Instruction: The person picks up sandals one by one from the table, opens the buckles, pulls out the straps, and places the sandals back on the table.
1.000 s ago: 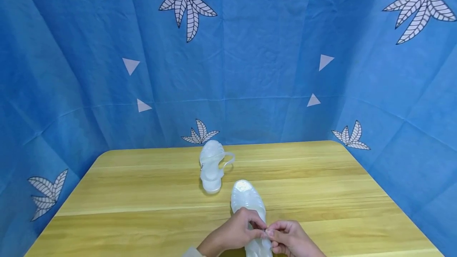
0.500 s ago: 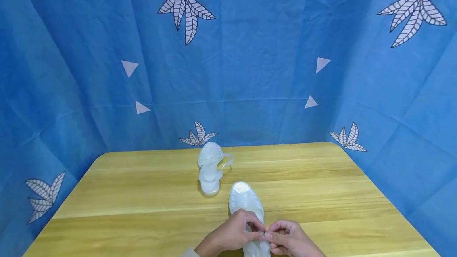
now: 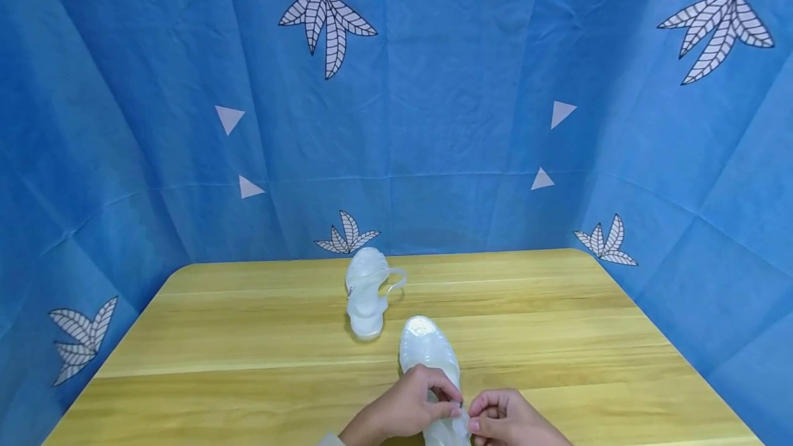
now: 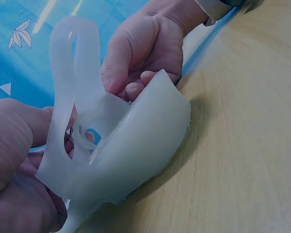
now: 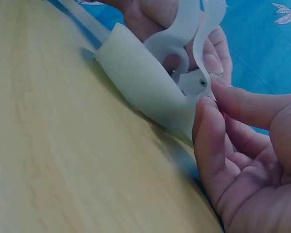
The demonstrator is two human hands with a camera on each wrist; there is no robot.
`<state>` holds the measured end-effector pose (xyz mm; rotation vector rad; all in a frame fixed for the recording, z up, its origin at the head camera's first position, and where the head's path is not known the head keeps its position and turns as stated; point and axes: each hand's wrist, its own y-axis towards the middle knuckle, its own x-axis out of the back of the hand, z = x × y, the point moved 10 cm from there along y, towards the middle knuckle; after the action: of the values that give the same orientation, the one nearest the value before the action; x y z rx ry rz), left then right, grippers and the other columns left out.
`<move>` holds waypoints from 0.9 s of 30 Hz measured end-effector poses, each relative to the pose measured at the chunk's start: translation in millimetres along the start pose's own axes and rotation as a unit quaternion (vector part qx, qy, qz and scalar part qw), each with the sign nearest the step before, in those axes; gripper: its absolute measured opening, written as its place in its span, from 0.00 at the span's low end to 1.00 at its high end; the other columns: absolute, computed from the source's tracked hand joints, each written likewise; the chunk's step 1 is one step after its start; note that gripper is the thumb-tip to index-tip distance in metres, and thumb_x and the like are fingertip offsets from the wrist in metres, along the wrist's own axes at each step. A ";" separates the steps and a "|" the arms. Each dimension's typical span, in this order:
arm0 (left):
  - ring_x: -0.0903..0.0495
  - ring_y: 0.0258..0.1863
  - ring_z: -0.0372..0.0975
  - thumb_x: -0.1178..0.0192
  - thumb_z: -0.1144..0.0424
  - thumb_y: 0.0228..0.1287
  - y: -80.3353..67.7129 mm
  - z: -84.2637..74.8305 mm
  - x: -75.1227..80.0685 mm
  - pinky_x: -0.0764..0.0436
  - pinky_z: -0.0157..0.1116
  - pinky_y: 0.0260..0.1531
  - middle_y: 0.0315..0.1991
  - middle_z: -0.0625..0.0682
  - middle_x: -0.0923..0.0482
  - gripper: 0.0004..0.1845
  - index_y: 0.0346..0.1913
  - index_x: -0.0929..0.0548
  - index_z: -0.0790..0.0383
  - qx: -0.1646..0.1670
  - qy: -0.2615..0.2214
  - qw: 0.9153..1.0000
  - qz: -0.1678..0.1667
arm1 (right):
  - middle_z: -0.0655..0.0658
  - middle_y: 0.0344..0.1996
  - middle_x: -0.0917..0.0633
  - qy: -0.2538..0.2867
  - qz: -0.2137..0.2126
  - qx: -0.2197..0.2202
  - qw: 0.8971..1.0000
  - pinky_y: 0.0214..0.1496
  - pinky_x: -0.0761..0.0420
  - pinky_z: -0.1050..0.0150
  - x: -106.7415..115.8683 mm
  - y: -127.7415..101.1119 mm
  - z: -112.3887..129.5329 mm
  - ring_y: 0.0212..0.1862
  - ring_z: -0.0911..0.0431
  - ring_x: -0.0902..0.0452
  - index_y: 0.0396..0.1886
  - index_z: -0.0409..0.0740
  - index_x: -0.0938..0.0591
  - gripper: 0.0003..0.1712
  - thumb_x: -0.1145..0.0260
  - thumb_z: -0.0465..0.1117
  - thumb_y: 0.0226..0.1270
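A translucent white jelly sandal (image 3: 429, 346) lies on the table near the front, toe pointing away. My left hand (image 3: 410, 401) pinches its ankle strap from the left, beside a small metal piece (image 4: 71, 137). On the other side, my right hand (image 3: 511, 420) pinches the strap (image 5: 200, 53) between thumb and index finger, close to a small metal rivet (image 5: 202, 83). The strap loops up above the pale heel part (image 4: 145, 128) in the left wrist view. The hands partly cover the sandal's middle in the head view.
A second white sandal (image 3: 367, 301) stands farther back, slightly left, its strap (image 3: 398, 279) sticking out to the right. The wood-grain table (image 3: 248, 343) ends at a blue patterned cloth (image 3: 446, 102) hung behind and on both sides.
My right hand has drawn slightly right and down, opening a small gap between the two hands' fingertips. The left hand keeps its place on the strap; the second sandal is still.
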<state>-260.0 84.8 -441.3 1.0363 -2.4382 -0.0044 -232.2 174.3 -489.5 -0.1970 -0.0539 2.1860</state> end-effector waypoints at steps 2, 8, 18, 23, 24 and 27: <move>0.24 0.30 0.23 0.35 0.65 0.58 0.2 2.3 0.2 0.23 0.25 0.34 0.30 0.42 0.17 0.05 0.36 0.15 0.63 0.013 -0.012 1.000 -0.002 | 0.51 0.27 0.18 0.008 0.002 0.003 1.000 0.32 0.22 0.73 -0.2 0.5 -0.1 0.29 0.64 0.22 0.38 0.35 0.22 0.06 0.40 0.35 0.67; 0.25 0.30 0.24 0.35 0.64 0.58 0.1 5.0 -0.5 0.23 0.26 0.33 0.29 0.41 0.18 0.05 0.36 0.15 0.62 0.028 -0.026 0.999 -0.001 | 0.51 0.28 0.19 0.038 0.006 0.011 0.999 0.32 0.22 0.74 -0.9 1.3 -1.3 0.30 0.65 0.22 0.37 0.40 0.22 0.03 0.41 0.34 0.67; 0.25 0.30 0.24 0.34 0.63 0.58 -0.4 7.0 0.1 0.23 0.26 0.33 0.29 0.40 0.19 0.05 0.36 0.15 0.61 0.038 -0.031 0.999 0.005 | 0.53 0.30 0.18 0.096 0.043 0.005 0.994 0.35 0.22 0.75 -8.3 -0.1 2.2 0.32 0.66 0.23 0.40 0.43 0.22 0.06 0.45 0.34 0.70; 0.25 0.30 0.24 0.35 0.64 0.58 -0.5 7.8 0.2 0.24 0.26 0.34 0.29 0.40 0.20 0.05 0.36 0.15 0.61 0.039 -0.031 0.999 0.005 | 0.53 0.30 0.18 0.106 0.046 0.004 0.993 0.35 0.22 0.75 -11.3 -0.4 4.9 0.32 0.66 0.23 0.41 0.42 0.22 0.07 0.47 0.34 0.71; 0.25 0.30 0.24 0.35 0.64 0.58 -0.6 8.1 0.2 0.24 0.26 0.34 0.29 0.39 0.20 0.05 0.36 0.15 0.61 0.040 -0.032 0.999 0.005 | 0.53 0.30 0.18 0.108 0.044 0.005 0.993 0.35 0.22 0.75 -11.6 -0.1 5.3 0.32 0.66 0.23 0.41 0.42 0.22 0.07 0.47 0.34 0.71; 0.25 0.30 0.24 0.35 0.64 0.58 -1.1 9.2 -0.2 0.24 0.26 0.34 0.29 0.39 0.20 0.04 0.36 0.16 0.61 0.045 -0.036 0.998 0.005 | 0.54 0.29 0.18 0.106 0.032 0.005 0.994 0.35 0.22 0.76 -12.0 1.3 5.1 0.31 0.67 0.23 0.39 0.43 0.21 0.07 0.46 0.34 0.70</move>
<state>-263.1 82.5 -449.8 1.0810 -2.5282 0.0730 -227.2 164.0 -483.2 -0.4294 0.0849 2.2161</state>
